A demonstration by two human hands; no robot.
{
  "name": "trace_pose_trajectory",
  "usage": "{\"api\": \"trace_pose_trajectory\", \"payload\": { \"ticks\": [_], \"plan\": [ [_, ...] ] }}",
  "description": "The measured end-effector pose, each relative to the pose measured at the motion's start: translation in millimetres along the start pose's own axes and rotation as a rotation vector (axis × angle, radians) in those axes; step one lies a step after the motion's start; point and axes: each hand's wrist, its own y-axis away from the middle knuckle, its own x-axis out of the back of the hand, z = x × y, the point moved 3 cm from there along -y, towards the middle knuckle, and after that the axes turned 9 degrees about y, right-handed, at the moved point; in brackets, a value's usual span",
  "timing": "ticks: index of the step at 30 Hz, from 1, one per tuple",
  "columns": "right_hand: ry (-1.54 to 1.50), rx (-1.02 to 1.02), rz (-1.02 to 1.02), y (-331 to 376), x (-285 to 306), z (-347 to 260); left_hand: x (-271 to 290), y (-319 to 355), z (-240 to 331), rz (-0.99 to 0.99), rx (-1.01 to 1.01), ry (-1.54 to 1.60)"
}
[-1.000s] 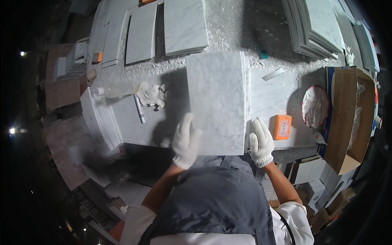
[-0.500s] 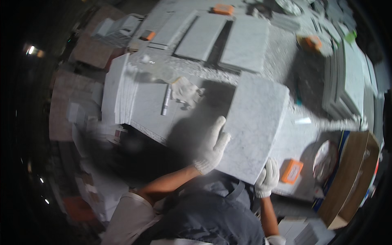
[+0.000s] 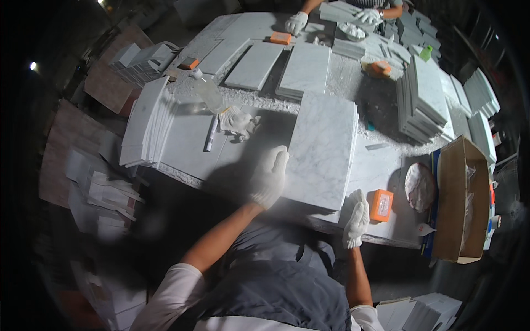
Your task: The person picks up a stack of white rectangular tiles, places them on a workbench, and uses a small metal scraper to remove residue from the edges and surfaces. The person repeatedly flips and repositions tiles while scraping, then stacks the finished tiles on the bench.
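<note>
Because the slab stack (image 3: 321, 149) is sitting at the bench's (image 3: 190, 129) near edge, left hand (image 3: 269, 177) and right hand (image 3: 357, 220) are presumably bracketing it, right fingers extended empty, left grip unclear.

At the left are a bottle (image 3: 207, 94), a pen (image 3: 211, 134) and a glove (image 3: 236, 121); at the right is a box (image 3: 451, 204).

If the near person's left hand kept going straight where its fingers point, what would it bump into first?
Probably the left edge of the big grey-white slab, right beside the left hand's fingertips, unless the hand is high enough to pass over.
</note>
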Motion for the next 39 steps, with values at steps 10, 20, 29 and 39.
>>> {"api": "trace_pose_trajectory", "payload": {
  "ticks": [10, 20, 29, 39],
  "plan": [
    [0.434, 0.128, -0.346, 0, -18, -62, 7, -12, 30, -0.209, 0.075, -0.238],
    [0.667, 0.449, -0.198, 8, -39, -93, 0, -58, -10, -0.381, 0.343, 0.178],
    [0.501, 0.514, -0.193, 13, -41, -85, 18, -63, 7, -0.271, 0.276, 0.006],
    [0.472, 0.463, -0.281, 9, -38, -78, 17, -45, 63, -0.317, 0.296, 0.127]
  ]
}}
